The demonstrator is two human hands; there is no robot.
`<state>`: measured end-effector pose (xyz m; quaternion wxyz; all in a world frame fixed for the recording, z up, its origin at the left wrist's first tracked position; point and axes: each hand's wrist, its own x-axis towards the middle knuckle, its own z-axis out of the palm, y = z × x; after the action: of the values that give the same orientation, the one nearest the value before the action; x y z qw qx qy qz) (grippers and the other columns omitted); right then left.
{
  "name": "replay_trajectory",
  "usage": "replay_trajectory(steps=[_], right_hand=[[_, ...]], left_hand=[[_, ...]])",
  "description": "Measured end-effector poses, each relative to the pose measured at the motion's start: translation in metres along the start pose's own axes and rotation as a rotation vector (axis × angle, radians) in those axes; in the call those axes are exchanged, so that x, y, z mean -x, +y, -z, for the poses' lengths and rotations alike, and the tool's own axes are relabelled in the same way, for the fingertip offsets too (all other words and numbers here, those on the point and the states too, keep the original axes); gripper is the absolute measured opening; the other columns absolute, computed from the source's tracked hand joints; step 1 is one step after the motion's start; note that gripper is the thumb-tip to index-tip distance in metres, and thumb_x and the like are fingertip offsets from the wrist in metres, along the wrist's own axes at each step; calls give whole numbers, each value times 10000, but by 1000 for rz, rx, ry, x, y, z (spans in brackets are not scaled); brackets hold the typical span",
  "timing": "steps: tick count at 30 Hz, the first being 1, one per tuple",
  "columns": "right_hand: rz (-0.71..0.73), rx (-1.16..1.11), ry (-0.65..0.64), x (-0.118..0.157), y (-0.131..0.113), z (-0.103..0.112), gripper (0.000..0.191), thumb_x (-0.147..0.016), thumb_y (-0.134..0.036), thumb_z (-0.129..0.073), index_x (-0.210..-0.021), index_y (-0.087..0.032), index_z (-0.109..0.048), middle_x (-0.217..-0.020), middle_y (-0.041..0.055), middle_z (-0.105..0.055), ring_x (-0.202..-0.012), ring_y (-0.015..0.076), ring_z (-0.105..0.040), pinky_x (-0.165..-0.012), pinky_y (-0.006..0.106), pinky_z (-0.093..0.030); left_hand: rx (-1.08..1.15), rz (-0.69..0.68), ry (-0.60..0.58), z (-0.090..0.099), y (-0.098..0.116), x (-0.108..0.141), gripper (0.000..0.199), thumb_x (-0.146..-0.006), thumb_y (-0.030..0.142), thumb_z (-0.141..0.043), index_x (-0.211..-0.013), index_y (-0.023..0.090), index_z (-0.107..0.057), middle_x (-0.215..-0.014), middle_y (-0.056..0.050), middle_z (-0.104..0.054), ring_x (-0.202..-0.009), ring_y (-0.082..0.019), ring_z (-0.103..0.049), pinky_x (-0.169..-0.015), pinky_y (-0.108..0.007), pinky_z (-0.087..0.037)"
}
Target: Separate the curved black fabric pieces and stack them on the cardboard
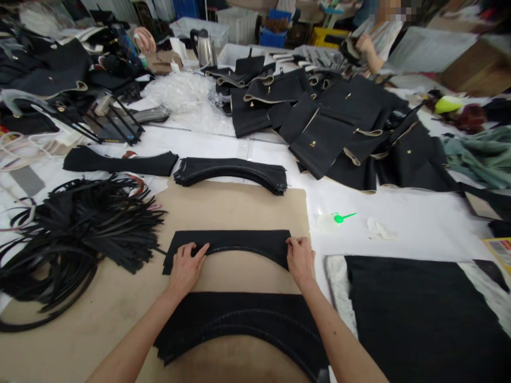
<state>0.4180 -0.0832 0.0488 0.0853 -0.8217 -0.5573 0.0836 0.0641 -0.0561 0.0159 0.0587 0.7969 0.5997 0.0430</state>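
A black piece with a curved lower edge [239,239] lies flat on the brown board [239,207] in front of me. My left hand [187,268] rests on its left part, fingers spread, with a fingertip by the stitched-looking curve. At the right end, my right hand [300,260] pinches the piece's edge between thumb and fingers. Closer to me, a stack of similar black curved pieces [247,314] lies between my forearms. Beyond the piece, another stack of curved black pieces [231,173] sits across the board's far edge.
Black strips [99,223] are heaped at left. On the right lies a stack of black sheets [423,314], near a bottle with a green nozzle [339,218]. Black bag parts [331,127] and clear plastic [183,98] fill the back. A person [375,42] stands beyond the table.
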Motion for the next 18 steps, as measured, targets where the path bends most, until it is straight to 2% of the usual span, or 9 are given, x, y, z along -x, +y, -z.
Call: replay_trajectory(steps=[3, 6, 8, 10, 12, 15, 16, 17, 18], right_hand=[[114, -9, 29, 7, -6, -3, 254, -933, -215, -363, -1051, -207, -588, -1013, 78, -519, -970, 216, -479, -801, 349, -338], [328, -16, -85, 15, -14, -7, 228, -928, -206, -398, -1074, -221, -572, -997, 60, -534, -970, 213, -463, -821, 342, -332], [361, -1, -130, 22, -18, -4, 237, -927, -183, -388, -1074, -219, -570, -996, 61, -543, -971, 217, -461, -810, 342, -332], [337, 7, -110, 32, -19, 3, 258, -931, -169, -363, -1100, -206, -554, -1021, 70, -542, -979, 221, -459, -815, 349, -337], [386, -8, -137, 51, -19, 13, 259, -931, -164, -356, -1110, -200, -540, -1042, 72, -540, -983, 218, -464, -834, 351, -346], [588, -42, -351, 93, -18, 23, 206, -911, -166, -408, -1066, -205, -538, -1022, 52, -550, -945, 196, -495, -841, 328, -381], [641, -26, -414, 108, -17, 24, 198, -897, -167, -435, -1062, -205, -537, -1020, 51, -555, -942, 200, -502, -835, 327, -394], [680, 11, -450, 121, -16, 23, 213, -881, -161, -455, -1074, -203, -534, -1030, 57, -560, -952, 210, -506, -829, 334, -404], [707, 63, -462, 132, -15, 22, 243, -866, -148, -466, -1095, -197, -529, -1041, 66, -564, -961, 223, -508, -822, 346, -412]], left_hand=[[1, 11, -15, 5, 6, 0, 387, -916, 348, -404, -1288, 359, -512, -1150, -116, -482, -1061, -282, -422, -854, -421, -420], [9, 15, -18, 8, 7, -1, 389, -912, 345, -420, -1291, 335, -507, -1163, -117, -491, -1077, -289, -426, -871, -430, -414], [26, 37, 10, 12, 10, 0, 413, -913, 333, -416, -1310, 249, -490, -1157, -144, -501, -1078, -301, -438, -885, -456, -411], [54, 54, 47, 18, 21, 8, 429, -921, 296, -382, -1311, 142, -469, -1172, -190, -498, -1110, -320, -436, -921, -500, -391], [94, 8, 52, 24, 43, 27, 383, -922, 241, -358, -1253, 122, -509, -1185, -189, -512, -1137, -300, -446, -960, -488, -382], [204, -233, -61, 29, 90, 76, 306, -910, 178, -385, -1128, 232, -594, -1115, -72, -594, -1050, -184, -529, -939, -326, -434], [286, -352, -144, 28, 106, 94, 341, -901, 158, -389, -1192, 221, -558, -1143, -76, -592, -1064, -186, -526, -935, -322, -442], [340, -405, -211, 26, 120, 112, 381, -892, 143, -396, -1244, 224, -519, -1180, -77, -584, -1095, -195, -517, -939, -339, -447], [357, -391, -249, 22, 132, 127, 412, -885, 132, -400, -1276, 226, -491, -1213, -77, -577, -1120, -206, -512, -962, -369, -441]])
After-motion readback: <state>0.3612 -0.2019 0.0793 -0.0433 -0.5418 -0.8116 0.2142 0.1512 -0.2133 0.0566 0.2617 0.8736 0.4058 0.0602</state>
